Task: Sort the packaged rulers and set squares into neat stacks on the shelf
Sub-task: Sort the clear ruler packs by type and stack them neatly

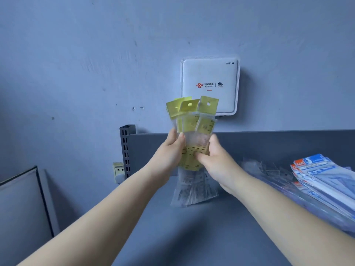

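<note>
Both hands gripping a fanned bundle of yellow-header ruler packs (192, 129), held upright above the shelf (192, 237). Left hand (169, 152) is clamping the 9 o'clock edge, right hand (215, 160) the 3 o'clock edge. Blue-header packs (322, 177) are lying stacked on the shelf at 3 o'clock. White router (210, 85) is sitting on the wall at 12.

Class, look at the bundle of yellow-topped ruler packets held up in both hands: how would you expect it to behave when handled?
The yellow-topped packets stand upright above the left hand and right hand, so they are probably fairly stiff. Their tops have fanned apart, so the glossy sleeves likely slide over each other. Probably light.
</note>
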Tool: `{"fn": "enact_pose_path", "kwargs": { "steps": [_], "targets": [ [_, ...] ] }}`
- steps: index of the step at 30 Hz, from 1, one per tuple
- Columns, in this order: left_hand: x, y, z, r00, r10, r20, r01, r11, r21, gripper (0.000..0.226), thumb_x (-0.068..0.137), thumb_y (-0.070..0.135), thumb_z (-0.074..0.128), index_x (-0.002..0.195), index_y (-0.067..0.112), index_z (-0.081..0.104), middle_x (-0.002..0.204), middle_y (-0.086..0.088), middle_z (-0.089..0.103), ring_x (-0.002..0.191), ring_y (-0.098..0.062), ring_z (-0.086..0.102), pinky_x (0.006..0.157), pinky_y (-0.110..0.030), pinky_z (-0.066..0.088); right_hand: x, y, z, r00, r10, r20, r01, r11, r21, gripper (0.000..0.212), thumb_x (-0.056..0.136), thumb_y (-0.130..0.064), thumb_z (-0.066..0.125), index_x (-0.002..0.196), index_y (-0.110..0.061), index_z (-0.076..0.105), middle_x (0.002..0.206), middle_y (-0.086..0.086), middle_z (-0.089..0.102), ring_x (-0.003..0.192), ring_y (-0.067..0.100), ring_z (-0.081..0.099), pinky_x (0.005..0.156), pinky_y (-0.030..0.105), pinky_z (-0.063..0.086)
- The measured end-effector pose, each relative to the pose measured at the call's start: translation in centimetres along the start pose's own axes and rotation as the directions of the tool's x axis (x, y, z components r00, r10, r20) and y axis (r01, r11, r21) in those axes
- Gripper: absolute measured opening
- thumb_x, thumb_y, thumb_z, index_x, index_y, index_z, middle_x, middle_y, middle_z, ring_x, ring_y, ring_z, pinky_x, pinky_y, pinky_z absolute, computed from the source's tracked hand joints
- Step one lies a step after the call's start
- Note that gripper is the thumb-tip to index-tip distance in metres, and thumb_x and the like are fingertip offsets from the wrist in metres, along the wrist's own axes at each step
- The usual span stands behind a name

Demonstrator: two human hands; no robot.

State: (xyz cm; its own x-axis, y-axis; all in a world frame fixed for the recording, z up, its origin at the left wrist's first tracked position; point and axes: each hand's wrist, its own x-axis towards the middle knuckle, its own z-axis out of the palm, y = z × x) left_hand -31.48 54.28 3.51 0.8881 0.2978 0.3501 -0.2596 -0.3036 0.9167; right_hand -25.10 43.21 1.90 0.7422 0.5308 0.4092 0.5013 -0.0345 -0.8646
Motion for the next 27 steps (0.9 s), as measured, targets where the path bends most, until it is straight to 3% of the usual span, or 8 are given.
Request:
{"fn": "enact_pose_path", "kwargs": {
  "steps": [4,6,10,13,17,22,24,27],
  "targets": [
    [0.4,0.8,-0.5,0.994,-0.059,0.094,0.064,0.997,-0.048,0.048,0.093,0.060,0.029,0.127,0.034,0.050,0.119,0.006,0.064,0.099,-0.017,0.064,0.090,-0.039,0.052,0.3,-1.1,-0.5,1.000,-0.018,0.008,0.017,0.998,0.063,0.026,0.092,-0.010,0.053,0.113,-0.019,0.042,0.110,-0.005,0.063,0.105,0.014,0.059,0.091,0.035,0.049],
    [0.6,1.1,-0.6,0.994,-0.032,0.106,0.038,0.998,-0.051,0.046,0.094,0.057,0.034,0.133,0.035,0.042,0.129,0.010,0.057,0.096,-0.013,0.063,0.083,-0.034,0.052,0.3,-1.4,-0.8,0.999,-0.023,0.027,0.020,0.992,0.122,0.033,0.091,-0.010,0.056,0.116,-0.022,0.040,0.110,-0.006,0.064,0.104,0.010,0.060,0.088,0.031,0.050],
    [0.7,1.3,-0.2,0.992,0.052,0.113,-0.041,0.995,-0.090,0.021,0.099,0.040,0.035,0.117,0.042,0.047,0.093,0.031,0.065,0.073,0.012,0.063,0.061,-0.015,0.049,-0.2,-0.6,-1.0,0.998,-0.042,0.038,0.035,0.982,0.184,0.056,0.085,-0.009,0.064,0.123,-0.036,0.033,0.108,-0.013,0.063,0.103,0.004,0.060,0.087,0.027,0.050],
    [0.7,1.6,0.2,0.990,0.064,0.129,-0.049,0.992,-0.113,0.014,0.100,0.035,0.037,0.092,0.046,0.040,0.065,0.041,0.059,0.062,0.026,0.054,0.067,-0.013,0.047,-0.3,0.4,-0.9,0.999,-0.023,0.038,0.015,0.981,0.191,0.065,0.079,-0.009,0.072,0.123,-0.038,0.034,0.110,-0.014,0.062,0.104,0.003,0.059,0.088,0.026,0.048],
    [1.0,1.4,0.9,0.983,0.074,0.169,-0.051,0.989,-0.140,0.028,0.099,0.018,0.044,0.126,0.026,0.044,0.108,0.004,0.067,0.101,-0.012,0.065,0.080,-0.027,0.049,0.0,0.8,-0.6,1.000,-0.028,-0.010,0.030,0.983,0.183,0.066,0.074,-0.002,0.073,0.124,-0.031,0.041,0.109,-0.007,0.066,0.102,0.012,0.064,0.088,0.031,0.052],
    [1.3,3.2,0.2,0.986,0.164,0.031,-0.157,0.975,-0.157,0.027,0.100,0.017,0.040,0.125,0.025,0.049,0.100,0.010,0.065,0.088,-0.004,0.063,0.069,-0.023,0.048,1.3,-1.4,-1.5,0.994,-0.108,-0.028,0.112,0.962,0.248,0.063,0.076,0.003,0.070,0.125,-0.023,0.040,0.110,-0.003,0.066,0.098,0.010,0.065,0.076,0.024,0.055],
    [1.0,2.4,-0.2,0.993,0.107,0.041,-0.098,0.981,-0.170,0.027,0.100,0.024,0.040,0.125,0.027,0.048,0.108,0.009,0.064,0.095,-0.007,0.063,0.077,-0.032,0.049,0.9,-1.3,-1.8,0.996,-0.075,0.043,0.065,0.979,0.191,0.065,0.077,0.003,0.070,0.126,-0.023,0.035,0.108,-0.003,0.065,0.095,0.007,0.064,0.073,0.020,0.054],
    [-1.1,-1.2,1.0,0.982,-0.085,0.169,0.105,0.988,-0.111,0.025,0.100,0.038,0.035,0.122,0.036,0.046,0.107,0.017,0.063,0.093,-0.002,0.059,0.082,-0.028,0.040,-1.0,1.4,-1.4,0.983,0.072,0.168,-0.079,0.996,0.037,0.071,0.076,0.005,0.068,0.129,-0.025,0.032,0.108,-0.003,0.065,0.100,0.009,0.063,0.091,0.028,0.050]
  ]
}}
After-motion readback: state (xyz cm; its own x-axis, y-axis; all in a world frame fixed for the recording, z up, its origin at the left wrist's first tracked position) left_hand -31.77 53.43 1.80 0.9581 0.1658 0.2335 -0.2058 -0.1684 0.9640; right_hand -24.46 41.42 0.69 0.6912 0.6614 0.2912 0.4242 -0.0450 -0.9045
